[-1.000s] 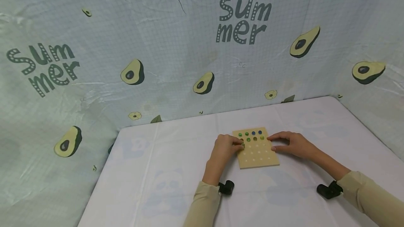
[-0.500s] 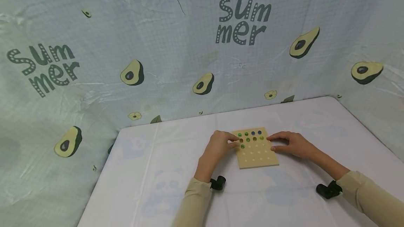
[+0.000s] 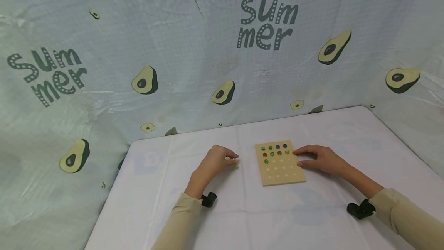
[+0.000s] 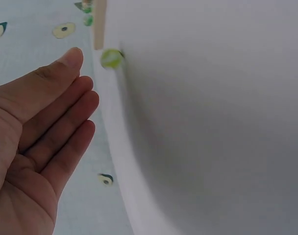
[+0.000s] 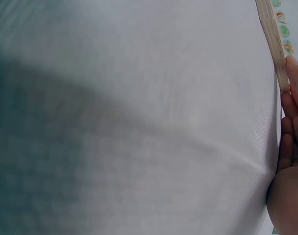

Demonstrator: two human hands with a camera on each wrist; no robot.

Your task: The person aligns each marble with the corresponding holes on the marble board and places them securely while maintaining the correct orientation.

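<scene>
My left hand (image 3: 216,160) hangs over the cloth to the left of the board, thumb and fingers apart and nothing between them. Just beyond its fingertips lies a yellow-green glass marble (image 4: 111,58), tiny in the head view. The square wooden board (image 3: 282,178) has rows of round hollows. Marbles fill its two far rows, green, blue (image 3: 285,146), amber and yellow-green, and one green marble (image 3: 266,161) starts the third row at the left. My right hand (image 3: 322,159) rests its thumb and index finger on the board's right edge, its other fingers beside the edge.
A white cloth (image 3: 312,223) covers the table, and its far edge meets a pale backdrop (image 3: 187,65) printed with avocados and lettering. Black wrist cameras sit on both wrists, the right one (image 3: 361,209) low over the cloth.
My left hand has withdrawn leftward from the board to beside the loose marble, leaving the third row's green marble in its hollow. My right hand has stayed at the board's edge.
</scene>
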